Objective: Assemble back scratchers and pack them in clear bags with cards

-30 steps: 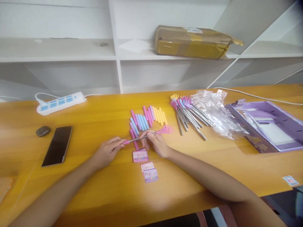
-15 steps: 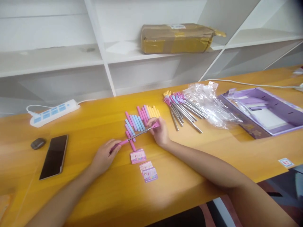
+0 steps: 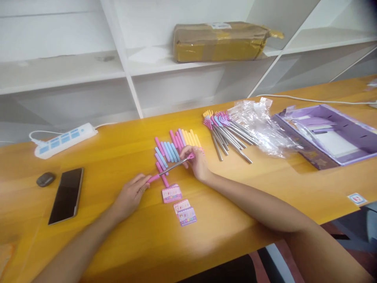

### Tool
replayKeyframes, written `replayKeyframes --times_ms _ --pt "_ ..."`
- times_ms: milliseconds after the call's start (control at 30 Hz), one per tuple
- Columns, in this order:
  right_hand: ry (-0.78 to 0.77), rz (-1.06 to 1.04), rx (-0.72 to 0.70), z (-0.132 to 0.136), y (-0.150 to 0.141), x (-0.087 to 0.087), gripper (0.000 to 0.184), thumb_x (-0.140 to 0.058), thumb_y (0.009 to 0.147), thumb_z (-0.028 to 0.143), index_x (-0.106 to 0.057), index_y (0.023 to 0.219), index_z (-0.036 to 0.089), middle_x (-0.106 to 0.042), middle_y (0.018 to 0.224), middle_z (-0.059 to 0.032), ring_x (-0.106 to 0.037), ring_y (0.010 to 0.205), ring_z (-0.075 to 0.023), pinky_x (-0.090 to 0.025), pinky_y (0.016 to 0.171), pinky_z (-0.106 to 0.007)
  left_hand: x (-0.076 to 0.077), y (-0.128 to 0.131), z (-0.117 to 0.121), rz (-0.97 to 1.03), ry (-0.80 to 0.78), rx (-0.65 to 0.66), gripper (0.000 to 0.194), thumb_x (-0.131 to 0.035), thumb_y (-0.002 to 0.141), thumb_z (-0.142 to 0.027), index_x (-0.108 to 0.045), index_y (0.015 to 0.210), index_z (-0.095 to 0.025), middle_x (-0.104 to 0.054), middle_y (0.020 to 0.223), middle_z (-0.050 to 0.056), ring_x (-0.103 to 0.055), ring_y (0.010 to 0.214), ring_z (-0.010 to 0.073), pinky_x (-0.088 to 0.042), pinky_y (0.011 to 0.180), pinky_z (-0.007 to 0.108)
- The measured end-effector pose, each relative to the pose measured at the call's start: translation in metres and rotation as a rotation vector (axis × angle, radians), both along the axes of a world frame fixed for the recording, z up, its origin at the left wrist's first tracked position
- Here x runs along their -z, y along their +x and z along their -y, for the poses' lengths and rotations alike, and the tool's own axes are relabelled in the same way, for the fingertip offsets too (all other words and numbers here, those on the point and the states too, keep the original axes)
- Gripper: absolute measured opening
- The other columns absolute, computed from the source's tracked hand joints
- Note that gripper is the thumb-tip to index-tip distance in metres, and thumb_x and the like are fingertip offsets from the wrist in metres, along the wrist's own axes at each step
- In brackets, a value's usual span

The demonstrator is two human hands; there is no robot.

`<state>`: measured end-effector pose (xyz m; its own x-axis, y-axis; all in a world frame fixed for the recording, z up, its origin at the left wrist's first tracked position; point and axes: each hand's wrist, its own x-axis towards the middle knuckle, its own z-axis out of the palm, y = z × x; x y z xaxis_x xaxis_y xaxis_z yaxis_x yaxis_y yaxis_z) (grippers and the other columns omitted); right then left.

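A back scratcher with a metal rod spans the gap between my two hands. My left hand is wrapped round its pink handle sleeve, of which only the front end shows. At the other end, the fingers of my right hand pinch near the pink claw head, partly hiding it. Pink, purple, blue and yellow sleeves lie in rows just behind the rod. Small printed cards rest nearer to me. To the right is a pile of back scratchers with bare metal rods and coloured claws.
Clear plastic bags lie beside the pile, touching a purple box. At left are a phone, a small black case and a power strip. A taped carton sits on the shelf behind.
My left hand now covers more of the pink sleeve, and less of it shows. The claw end has shifted slightly left with my right hand. The view has tilted a little.
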<state>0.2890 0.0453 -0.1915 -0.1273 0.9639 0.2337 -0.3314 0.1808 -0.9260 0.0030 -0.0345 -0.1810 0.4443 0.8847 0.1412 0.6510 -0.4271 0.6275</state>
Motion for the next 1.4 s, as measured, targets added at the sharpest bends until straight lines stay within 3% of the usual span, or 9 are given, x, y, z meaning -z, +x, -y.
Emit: replayKeyframes --times_ms 300,600,1167,1400 --pt "0.090 0.098 -0.056 0.015 -0.004 0.002 0.071 -0.034 0.105 0.079 -0.063 0.081 0.019 -0.058 0.064 -0.0007 -0.049 0.050 -0.0116 -0.042 0.051 -0.028 0.004 -0.004 -0.001 0.039 -0.059 0.027 0.033 -0.041 0.115 -0.033 -0.069 0.130 -0.022 -0.068 0.104 0.006 -0.066 0.096 0.0191 -0.053 0.090 0.031" --pt "0.154 0.120 -0.174 0.037 -0.017 0.011 0.068 -0.025 0.111 0.072 -0.065 0.093 0.020 -0.058 0.069 -0.0007 -0.052 0.057 -0.0144 -0.044 0.061 -0.031 0.001 0.000 0.001 0.074 -0.118 0.084 0.034 -0.042 0.115 -0.033 -0.072 0.125 -0.023 -0.066 0.098 0.005 -0.064 0.094 0.0199 -0.053 0.087 0.031" --pt "0.227 0.169 -0.286 0.040 -0.024 0.019 0.069 -0.019 0.113 0.066 -0.070 0.105 0.020 -0.063 0.076 -0.0033 -0.050 0.056 -0.0136 -0.042 0.055 -0.029 -0.001 0.002 -0.002 0.095 -0.131 0.106 0.034 -0.041 0.115 -0.036 -0.072 0.121 -0.022 -0.063 0.096 0.005 -0.061 0.089 0.0196 -0.050 0.085 0.032" --pt "0.232 0.191 -0.327 0.041 -0.025 0.022 0.070 -0.020 0.112 0.068 -0.070 0.111 0.019 -0.064 0.084 -0.0052 -0.059 0.065 -0.0147 -0.045 0.057 -0.029 -0.002 0.001 -0.002 0.101 -0.132 0.111 0.036 -0.042 0.115 -0.038 -0.074 0.122 -0.022 -0.066 0.098 0.005 -0.063 0.090 0.0200 -0.052 0.086 0.032"
